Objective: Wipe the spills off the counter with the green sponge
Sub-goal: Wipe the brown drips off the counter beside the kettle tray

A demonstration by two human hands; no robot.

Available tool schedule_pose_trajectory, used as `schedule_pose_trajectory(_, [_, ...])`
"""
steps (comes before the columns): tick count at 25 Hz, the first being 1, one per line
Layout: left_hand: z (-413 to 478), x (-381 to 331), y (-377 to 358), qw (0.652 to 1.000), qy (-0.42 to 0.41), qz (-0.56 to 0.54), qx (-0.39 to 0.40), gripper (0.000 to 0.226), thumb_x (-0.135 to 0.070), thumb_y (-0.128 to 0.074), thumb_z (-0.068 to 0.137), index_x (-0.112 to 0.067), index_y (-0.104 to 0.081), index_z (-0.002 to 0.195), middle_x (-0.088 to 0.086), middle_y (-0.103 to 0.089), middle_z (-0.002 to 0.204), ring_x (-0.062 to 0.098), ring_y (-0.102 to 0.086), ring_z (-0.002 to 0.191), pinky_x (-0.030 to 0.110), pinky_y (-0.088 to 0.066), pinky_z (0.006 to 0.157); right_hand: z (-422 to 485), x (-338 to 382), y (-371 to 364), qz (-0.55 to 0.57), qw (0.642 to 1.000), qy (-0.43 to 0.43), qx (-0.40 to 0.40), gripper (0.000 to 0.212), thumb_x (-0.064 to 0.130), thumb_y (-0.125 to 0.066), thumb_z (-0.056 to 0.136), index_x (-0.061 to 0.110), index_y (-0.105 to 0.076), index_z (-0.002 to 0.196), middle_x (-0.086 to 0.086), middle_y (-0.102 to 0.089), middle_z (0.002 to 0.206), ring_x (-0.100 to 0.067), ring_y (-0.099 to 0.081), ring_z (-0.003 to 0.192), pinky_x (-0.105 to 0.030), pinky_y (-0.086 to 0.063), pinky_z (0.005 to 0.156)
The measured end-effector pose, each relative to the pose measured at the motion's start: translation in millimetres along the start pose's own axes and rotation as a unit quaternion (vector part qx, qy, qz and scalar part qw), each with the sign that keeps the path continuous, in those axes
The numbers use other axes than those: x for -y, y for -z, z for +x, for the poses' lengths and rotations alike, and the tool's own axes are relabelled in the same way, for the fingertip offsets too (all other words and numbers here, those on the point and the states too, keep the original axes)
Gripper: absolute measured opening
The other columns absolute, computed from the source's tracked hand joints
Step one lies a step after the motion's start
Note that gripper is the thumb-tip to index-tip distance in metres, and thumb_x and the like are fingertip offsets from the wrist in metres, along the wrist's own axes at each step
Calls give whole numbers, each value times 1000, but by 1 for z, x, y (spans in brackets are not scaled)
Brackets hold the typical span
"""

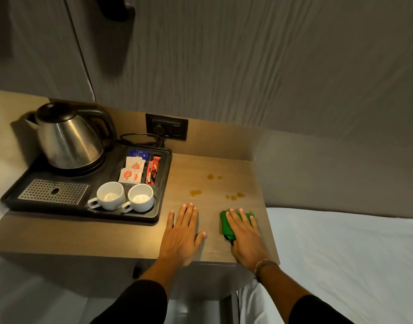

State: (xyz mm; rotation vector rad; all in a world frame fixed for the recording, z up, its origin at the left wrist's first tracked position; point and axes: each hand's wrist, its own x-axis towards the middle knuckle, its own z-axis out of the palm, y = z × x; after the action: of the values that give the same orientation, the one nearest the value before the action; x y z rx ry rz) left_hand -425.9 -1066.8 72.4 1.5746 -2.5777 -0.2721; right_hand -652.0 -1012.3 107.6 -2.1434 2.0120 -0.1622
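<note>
The green sponge (226, 226) lies on the wooden counter (201, 167) near its front right corner. My right hand (244, 235) rests flat on top of it, fingers spread over the sponge and covering most of it. My left hand (183, 232) lies flat and open on the bare counter to the left of the sponge, holding nothing. Several small brown spills dot the counter just beyond my fingertips: one (195, 192) ahead of my left hand, a cluster (234, 196) ahead of the sponge, and another (210, 176) farther back.
A black tray (163, 183) fills the counter's left side, holding a steel kettle (67, 139), two white cups (110, 196) (141, 198) and sachets (131, 170). A wall socket (167, 126) sits behind. White bedding (341, 253) borders the counter's right edge.
</note>
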Motion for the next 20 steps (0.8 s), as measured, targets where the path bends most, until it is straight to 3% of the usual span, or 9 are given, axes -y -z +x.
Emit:
schedule_pose_trajectory(4, [-2,0,-3,1000,8,-20,-6,83,-65,-17,100,-14,-10,165,10,-9,175,29,0,159,61,-2,127,-7,-4,-4,54,998,31,-12,84,7,-53,91,33,-8,157,7,-7,168,-16,7,155,-55,0,124])
schedule_pose_trajectory(8, [-4,0,-6,1000,12,-23,-14,81,-66,-23,102,-16,-12,165,7,-9,175,27,1,159,67,-5,125,-39,-34,-2,46,992,118,9,88,2,-46,86,37,-8,157,13,1,168,-5,17,152,-45,11,123])
schedule_pose_trajectory(10, [-4,-2,-6,999,19,-23,-21,80,-66,-25,103,-17,-10,165,6,-6,175,26,4,159,67,-2,125,-42,-60,1,63,991,121,10,90,1,-44,81,36,-12,158,10,-6,168,-8,11,153,-49,5,124])
schedule_pose_trajectory(14, [-6,-4,-5,998,20,-36,-42,78,-64,-28,103,-18,-12,165,7,-9,175,27,1,159,67,0,124,16,-57,7,91,994,41,-36,85,2,-45,81,32,-20,157,5,-17,167,-18,-3,156,-58,-6,124])
schedule_pose_trajectory(17, [-7,-4,-7,998,24,-32,-51,77,-63,-31,104,-18,-14,165,7,-11,175,26,0,159,68,-5,125,5,-49,2,82,992,99,5,87,2,-46,83,35,-16,158,6,-13,168,-15,2,155,-56,-1,124])
schedule_pose_trajectory(20, [-5,-3,-12,998,28,-33,-55,77,-64,-31,104,-19,-14,165,6,-10,175,25,1,159,67,-6,125,-16,-88,9,80,987,137,10,90,2,-45,78,36,-18,157,8,-14,168,-13,1,155,-54,-3,124])
